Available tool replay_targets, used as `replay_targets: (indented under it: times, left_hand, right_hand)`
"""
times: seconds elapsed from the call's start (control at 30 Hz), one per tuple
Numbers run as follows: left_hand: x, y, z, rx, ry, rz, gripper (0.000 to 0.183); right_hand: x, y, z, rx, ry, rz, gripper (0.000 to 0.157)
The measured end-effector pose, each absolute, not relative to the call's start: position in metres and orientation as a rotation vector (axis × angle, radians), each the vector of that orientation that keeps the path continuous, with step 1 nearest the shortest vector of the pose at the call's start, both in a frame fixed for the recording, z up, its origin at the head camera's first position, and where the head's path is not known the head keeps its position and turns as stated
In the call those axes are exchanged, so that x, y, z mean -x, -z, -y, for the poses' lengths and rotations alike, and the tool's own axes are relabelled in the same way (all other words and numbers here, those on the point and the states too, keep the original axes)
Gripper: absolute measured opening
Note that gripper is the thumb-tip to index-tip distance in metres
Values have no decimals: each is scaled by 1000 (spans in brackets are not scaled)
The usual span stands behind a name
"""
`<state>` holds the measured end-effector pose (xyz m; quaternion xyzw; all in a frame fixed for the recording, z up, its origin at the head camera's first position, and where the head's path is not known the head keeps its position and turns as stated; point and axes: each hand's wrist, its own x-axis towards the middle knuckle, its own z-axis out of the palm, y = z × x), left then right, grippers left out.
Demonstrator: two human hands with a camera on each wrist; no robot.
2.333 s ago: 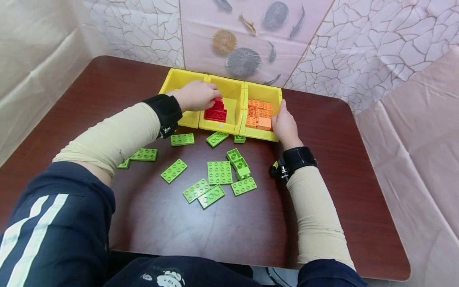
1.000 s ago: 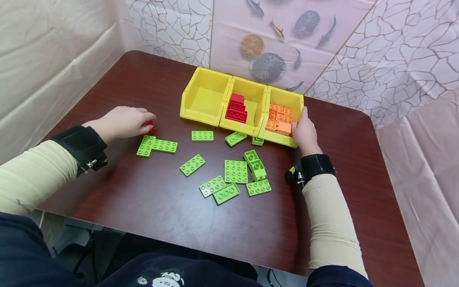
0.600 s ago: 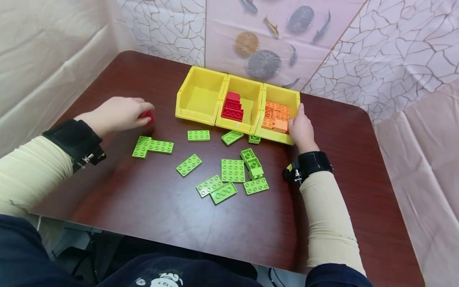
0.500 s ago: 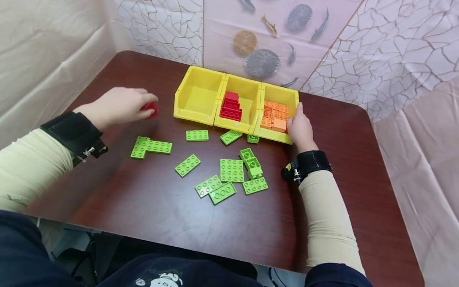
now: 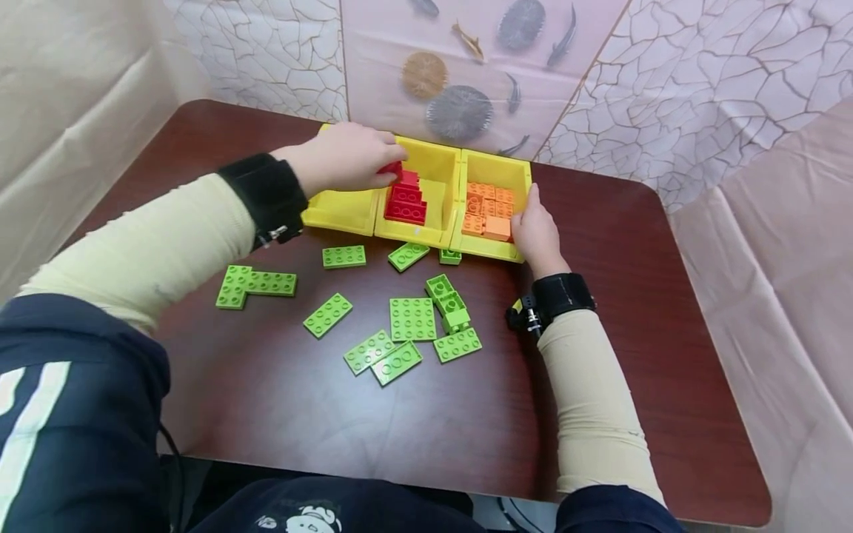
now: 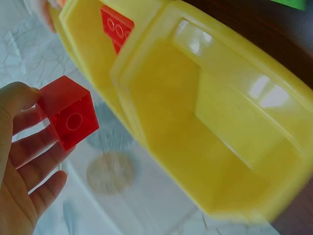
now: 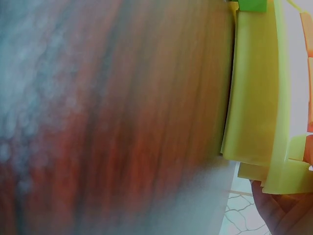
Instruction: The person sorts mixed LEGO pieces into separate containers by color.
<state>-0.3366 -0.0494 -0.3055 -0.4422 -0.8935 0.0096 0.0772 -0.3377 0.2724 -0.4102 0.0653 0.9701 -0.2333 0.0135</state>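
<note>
Woodgrain table (image 5: pixel 666 355) is facing crackle-patterned cloth (image 5: pixel 700 133); left hand (image 5: pixel 346 157) is pinching red toy brick (image 6: pixel 63 95); right hand (image 5: pixel 538 235) is gripping yellow bin (image 5: pixel 496 169)

Glossy red-brown tabletop (image 5: pixel 280 414), rounded far corners. Far: pink fish-print panel (image 5: pixel 446 66) between white crack-patterned cloth (image 5: pixel 706 89). Left: plain beige drape (image 5: pixel 73 104).

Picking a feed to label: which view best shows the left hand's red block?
Left wrist: the red block shows large, held by the left hand, hollow underside visible. Head shows it small, partly covered by the hand; right wrist doesn't show it.
</note>
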Motion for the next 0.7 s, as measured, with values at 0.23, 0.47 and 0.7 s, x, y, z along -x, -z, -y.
replay_targets:
  times: [0.23, 0.47, 0.7]
  left_hand:
    - [358, 325, 12, 1453, -100, 2707, 27]
    - [364, 334, 12, 1455, -131, 2738, 29]
    - [368, 340, 10, 1435, -180, 2820, 27]
  right_hand:
    - [340, 409, -273, -229, 711, -3012, 68]
    - [342, 407, -271, -226, 702, -3016, 68]
    - [341, 410, -275, -234, 717, -3002, 68]
